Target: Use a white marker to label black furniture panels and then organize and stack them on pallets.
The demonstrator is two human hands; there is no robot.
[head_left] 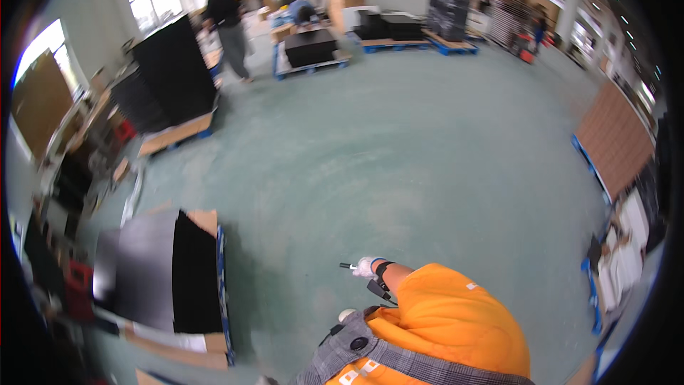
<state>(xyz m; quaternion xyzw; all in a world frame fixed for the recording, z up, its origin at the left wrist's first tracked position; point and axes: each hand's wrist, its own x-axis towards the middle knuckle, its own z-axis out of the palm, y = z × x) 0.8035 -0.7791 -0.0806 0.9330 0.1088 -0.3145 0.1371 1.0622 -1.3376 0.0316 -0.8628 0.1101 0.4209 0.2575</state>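
Observation:
My right hand (365,268), in a white glove, is closed around a slim black-and-white pen-like object (347,266) that points to the left. It is held over the green floor, touching nothing else that I can see. A black strap (383,271) circles the wrist, and a small dark device (377,289) sits beside it. The arm reaches out of an orange sleeve (456,306), with a grey checked apron strap (427,362) below. I cannot make out my left hand; a small pale round patch (347,314) shows at the apron's edge.
Black sheets (153,271) are stacked on a pallet to the near left. Farther off stand a tall black stack (173,71) and a low black stack (310,48). A person (226,28) walks at the far left. Brown boards (614,139) stand on the right.

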